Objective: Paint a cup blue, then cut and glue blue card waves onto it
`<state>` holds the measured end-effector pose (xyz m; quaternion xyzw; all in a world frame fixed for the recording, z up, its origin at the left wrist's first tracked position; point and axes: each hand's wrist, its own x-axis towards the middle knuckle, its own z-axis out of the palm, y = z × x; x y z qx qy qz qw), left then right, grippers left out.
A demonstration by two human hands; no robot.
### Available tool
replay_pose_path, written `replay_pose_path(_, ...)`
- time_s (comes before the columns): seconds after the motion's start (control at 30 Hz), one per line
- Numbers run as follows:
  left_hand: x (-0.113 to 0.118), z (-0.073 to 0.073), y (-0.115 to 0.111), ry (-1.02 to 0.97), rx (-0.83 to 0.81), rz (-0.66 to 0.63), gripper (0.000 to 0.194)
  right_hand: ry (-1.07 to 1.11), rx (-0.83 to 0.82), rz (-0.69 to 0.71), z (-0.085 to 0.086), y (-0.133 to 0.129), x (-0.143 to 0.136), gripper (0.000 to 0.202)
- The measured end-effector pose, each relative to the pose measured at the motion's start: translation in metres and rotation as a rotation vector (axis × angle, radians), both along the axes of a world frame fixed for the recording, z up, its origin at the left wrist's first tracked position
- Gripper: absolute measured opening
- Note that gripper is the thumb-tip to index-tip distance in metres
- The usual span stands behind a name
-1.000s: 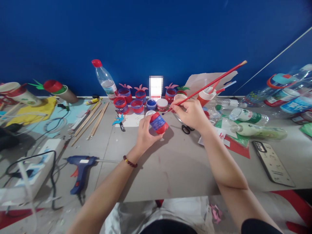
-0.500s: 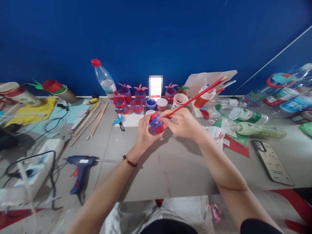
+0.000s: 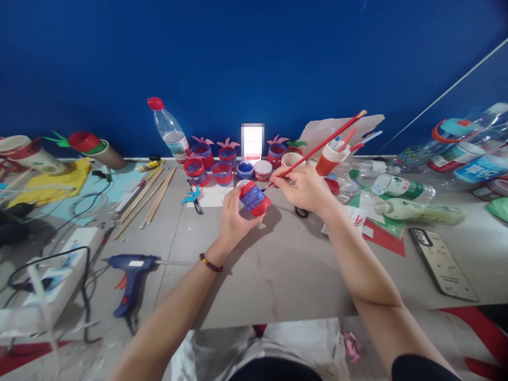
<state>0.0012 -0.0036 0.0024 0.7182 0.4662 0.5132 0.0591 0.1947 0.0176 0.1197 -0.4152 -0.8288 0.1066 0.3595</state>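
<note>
A small cup painted red and blue (image 3: 254,199) lies tilted in my left hand (image 3: 234,214), whose fingers and thumb wrap its ends. My right hand (image 3: 304,189) pinches a long red paintbrush (image 3: 323,144), its tip touching or very close to the cup's blue band. Behind the cup stand an open jar of blue paint (image 3: 245,170) and a white-lidded jar (image 3: 262,170). Several similar red and blue cups, such as one with eyes (image 3: 196,172), stand along the wall. A white paper cup (image 3: 292,159) is partly hidden by the brush.
At the left lie a blue glue gun (image 3: 133,272), wooden sticks (image 3: 161,197) and a white power strip (image 3: 65,275) with cables. A clear bottle (image 3: 169,129) stands near the wall. Plastic bottles (image 3: 405,188) and a phone (image 3: 442,264) are on the right.
My left hand has turned the cup, so more of its blue band shows. My right hand has moved slightly right with the brush, away from the cup.
</note>
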Motion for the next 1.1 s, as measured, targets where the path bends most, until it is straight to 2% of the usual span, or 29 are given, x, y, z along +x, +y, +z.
replay_pose_path(0.27,-0.001,-0.002,0.002,-0.012,0.028,0.015,0.084,0.045,-0.018,0.144,0.006,-0.021,-0.017,0.021)
replay_pose_path(0.43,-0.001,-0.003,0.002,-0.014,0.041,-0.002,0.085,0.078,-0.028,0.186,0.005,-0.021,-0.019,0.021)
replay_pose_path(0.67,-0.001,0.001,0.000,-0.033,0.008,-0.001,0.085,0.056,-0.072,0.112,0.008,-0.015,-0.016,0.023)
replay_pose_path(0.93,0.000,0.003,0.000,-0.031,-0.015,0.023,0.083,-0.016,-0.002,-0.010,0.007,-0.004,0.000,0.025)
replay_pose_path(1.1,0.000,0.003,0.000,-0.032,-0.019,0.024,0.081,-0.015,-0.022,0.048,0.004,-0.009,-0.007,0.025)
